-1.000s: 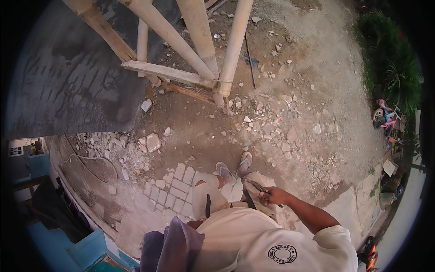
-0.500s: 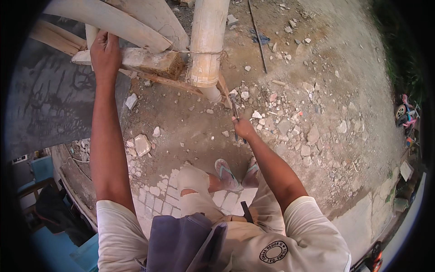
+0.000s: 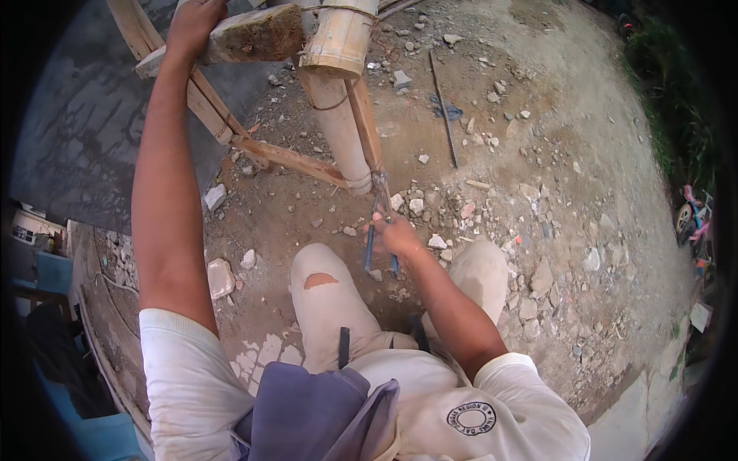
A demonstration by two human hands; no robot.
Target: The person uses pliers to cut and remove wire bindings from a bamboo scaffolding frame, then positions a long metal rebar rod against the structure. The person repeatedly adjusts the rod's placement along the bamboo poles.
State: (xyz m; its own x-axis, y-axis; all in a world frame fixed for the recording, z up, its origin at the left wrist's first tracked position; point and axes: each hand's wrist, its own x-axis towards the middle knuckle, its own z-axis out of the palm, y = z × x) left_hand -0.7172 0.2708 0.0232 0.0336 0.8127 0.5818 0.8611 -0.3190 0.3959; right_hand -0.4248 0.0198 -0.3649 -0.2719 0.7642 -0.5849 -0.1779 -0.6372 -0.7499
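Up at the far left, my left hand [image 3: 194, 29] is wrapped round a rough wooden beam [image 3: 257, 34] beside a thick bamboo pole [image 3: 338, 42]. A wire loop circles the pole near its end. Below it, a second bamboo pole [image 3: 338, 134] slants down next to a wooden strip [image 3: 364, 127]. My right hand [image 3: 396, 233] holds a pair of pincers [image 3: 370, 244] with blue handles, which stand apart. Their jaws are at the foot of the wooden strip, near wire at the joint; whether they grip the wire cannot be made out.
Broken stones [image 3: 530, 307] and rubble cover the dirt ground. A steel bar [image 3: 443, 111] lies ahead to the right. On the left is a dark, wet-looking surface [image 3: 92, 115], with a lower wooden brace [image 3: 292, 160] meeting the pole. A small bicycle [image 3: 686, 219] stands far right.
My body has lowered, with my knees now bent wide in view. The wooden frame shows higher in the picture, its lower joint more exposed. The pincers' handles have spread apart.
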